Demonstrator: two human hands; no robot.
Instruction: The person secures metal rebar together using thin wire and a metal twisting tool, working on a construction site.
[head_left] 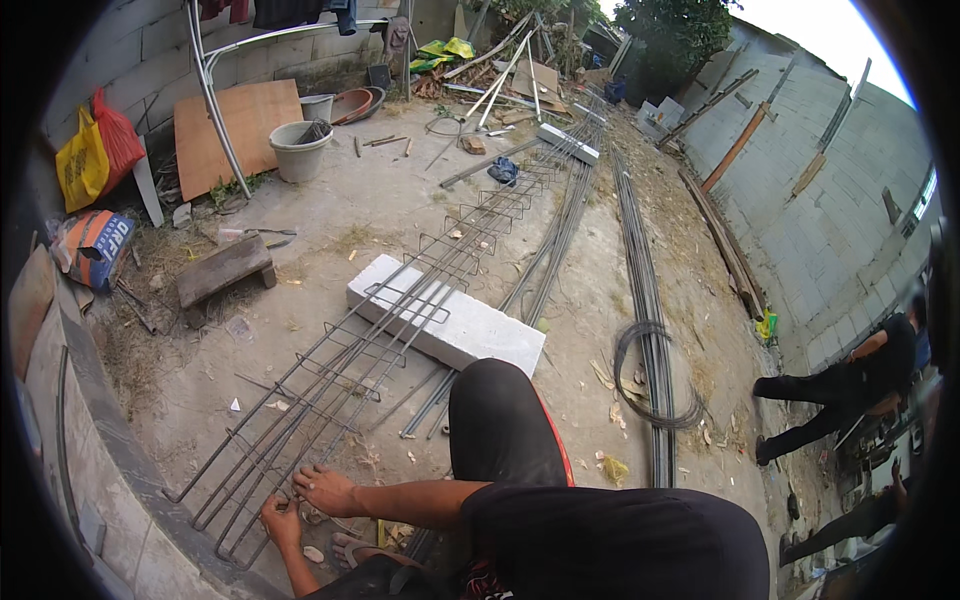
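Note:
A long rebar cage (345,362) of thin steel bars and square stirrups runs from the near left toward the far middle. It rests across a white block (490,335) and, farther off, a second pale block (568,143). At the cage's near end, my left hand (281,520) is closed in a pinch beside a bar; whatever is between its fingertips is too small to make out. Just above and to the right, my right hand (325,490) has its fingers curled over the cage bars, close to the left one.
Bundled steel rods (650,300) lie to the right with a wire coil (655,375) on them. A low wooden bench (228,270), a cement sack (95,248) and a bucket (300,155) stand left. Another person (850,375) is at the right, by the block wall (810,190).

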